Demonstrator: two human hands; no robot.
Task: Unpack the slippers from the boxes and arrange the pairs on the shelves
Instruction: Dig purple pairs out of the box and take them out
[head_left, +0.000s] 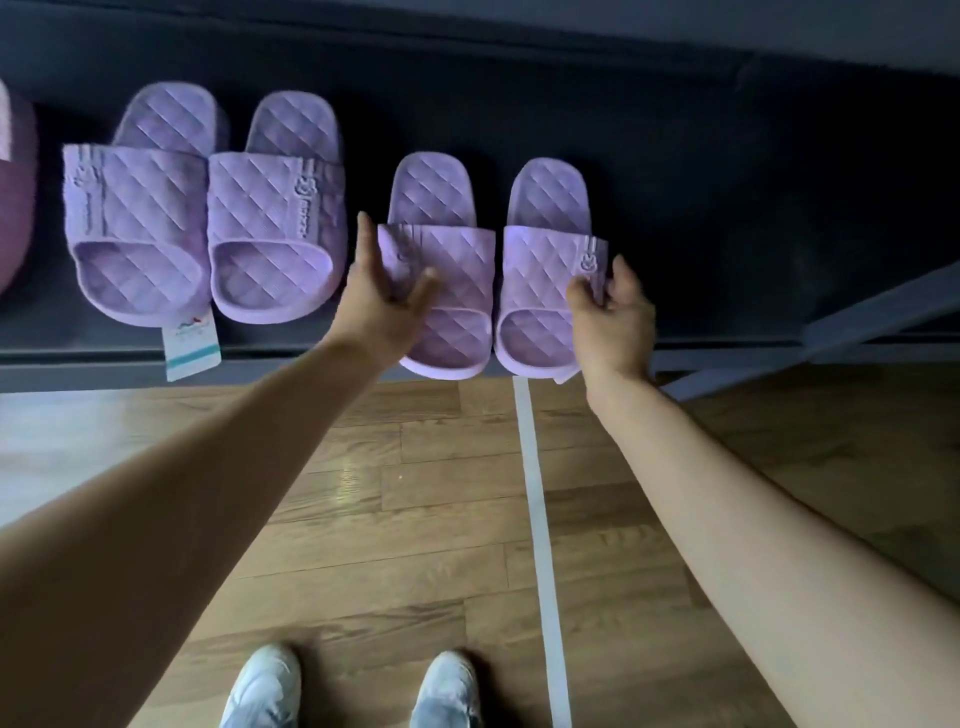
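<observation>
Two pairs of quilted purple slippers lie on a dark shelf (701, 218). The larger pair (208, 218) sits at the left, a paper tag (191, 345) hanging over the shelf edge. The smaller pair is in the middle, its toes poking past the front edge. My left hand (382, 296) rests on the strap of that pair's left slipper (447, 280), fingers spread. My right hand (615, 317) pinches the outer strap edge of the right slipper (545, 275).
A dark pink slipper (15, 197) shows at the far left edge of the shelf. A grey frame bar (857, 322) slants at the right. Below lie a wooden floor with a white tape line (540, 519) and my white shoes (260, 686).
</observation>
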